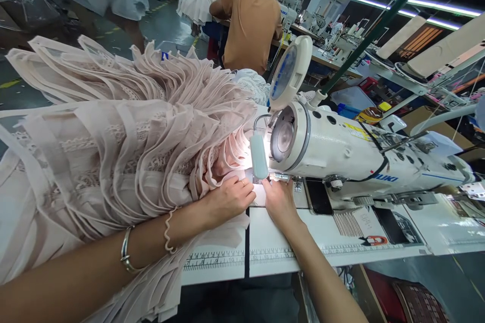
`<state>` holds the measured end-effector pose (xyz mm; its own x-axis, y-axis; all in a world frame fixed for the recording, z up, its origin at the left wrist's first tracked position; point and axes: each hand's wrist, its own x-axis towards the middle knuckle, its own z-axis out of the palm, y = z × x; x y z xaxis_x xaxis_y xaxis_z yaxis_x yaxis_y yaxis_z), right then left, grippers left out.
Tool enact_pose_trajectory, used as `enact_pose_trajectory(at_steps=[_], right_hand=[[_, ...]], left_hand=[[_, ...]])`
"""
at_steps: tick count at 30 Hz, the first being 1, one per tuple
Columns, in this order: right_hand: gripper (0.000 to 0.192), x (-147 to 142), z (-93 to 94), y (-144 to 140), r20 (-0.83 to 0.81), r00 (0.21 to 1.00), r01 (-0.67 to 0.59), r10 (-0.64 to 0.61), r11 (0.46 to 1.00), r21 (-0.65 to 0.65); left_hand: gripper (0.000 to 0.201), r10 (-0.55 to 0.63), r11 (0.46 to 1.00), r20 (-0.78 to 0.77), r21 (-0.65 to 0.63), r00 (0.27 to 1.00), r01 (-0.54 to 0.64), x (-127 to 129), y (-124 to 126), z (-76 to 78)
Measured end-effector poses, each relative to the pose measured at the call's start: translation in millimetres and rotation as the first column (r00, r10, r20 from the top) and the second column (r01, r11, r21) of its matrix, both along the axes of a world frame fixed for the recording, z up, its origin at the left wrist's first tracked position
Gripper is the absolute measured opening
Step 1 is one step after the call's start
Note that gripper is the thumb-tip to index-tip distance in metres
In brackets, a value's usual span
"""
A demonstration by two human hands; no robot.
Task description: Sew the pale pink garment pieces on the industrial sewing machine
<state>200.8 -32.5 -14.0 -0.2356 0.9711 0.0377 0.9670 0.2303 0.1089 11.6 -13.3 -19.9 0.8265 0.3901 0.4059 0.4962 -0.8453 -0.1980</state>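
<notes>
left hand point(229, 199) lying flat, fingers stretched, pressing pink fabric point(125, 146) onto table point(273, 247) | right hand point(278, 201) at its 3 o'clock, fingers extended on cloth edge under the lamp point(259, 155) | fabric piling toward 9 o'clock of sewing machine point(352, 154) | person in brown shirt point(252, 22) sitting at 12 o'clock

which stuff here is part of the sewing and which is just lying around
In use: left hand; right hand; pale pink pleated lace fabric; white Juki sewing machine; white ruled table.

Lying about: black phone; blue plastic tray; cardboard box.
</notes>
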Motion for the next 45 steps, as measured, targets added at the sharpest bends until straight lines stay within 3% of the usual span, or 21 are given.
enact_pose_trajectory(at_steps=[15,20,25,30,32,34,37,41,45], right_hand=[[0.055,1.1,2.0,4.9,-0.062,0.998,-0.018,0.018,1.000,-0.001],[0.056,1.4,0.8,4.2,-0.095,0.995,0.030,-0.030,1.000,-0.010],[0.040,-0.9,0.9,6.5,-0.093,0.996,-0.001,0.002,1.000,0.015],[0.032,-0.5,-1.5,9.7,-0.170,0.984,-0.058,0.049,0.997,-0.052],[0.030,5.0,-7.6,8.7,-0.182,0.983,-0.024,0.028,0.999,0.024],[0.031,15.0,-14.0,7.1,-0.194,0.980,0.082,-0.045,0.979,0.187],[0.034,34.0,-17.2,4.9,-0.241,0.958,0.246,-0.158,0.884,0.397],[0.032,48.1,-10.6,-2.3,-0.141,0.984,0.154,-0.110,0.921,0.358],[0.030,48.7,-8.5,-14.4,-0.106,0.989,0.127,-0.098,0.944,0.306]], left_hand=[[0.011,0.168,0.986,-0.070,-0.008,0.983,-0.169,-0.2,-3.8,-1.1],[0.013,0.183,0.983,-0.102,0.000,0.978,-0.184,2.2,-8.5,3.4],[0.019,0.157,0.986,-0.156,-0.027,0.975,-0.163,3.5,-9.3,8.1],[0.026,0.162,0.985,-0.151,-0.033,0.975,-0.169,3.6,-9.0,5.8],[0.028,0.192,0.980,-0.127,-0.036,0.973,-0.198,2.8,-9.1,4.2],[0.030,0.205,0.975,-0.120,-0.056,0.971,-0.213,1.6,-8.2,3.8],[0.027,0.197,0.972,-0.153,-0.097,0.968,-0.213,-0.1,-4.3,5.6],[0.023,0.103,0.989,-0.189,-0.090,0.977,-0.122,1.5,-2.9,5.3],[0.031,0.007,1.000,-0.137,-0.002,0.991,-0.007,12.9,-23.0,-4.4]])
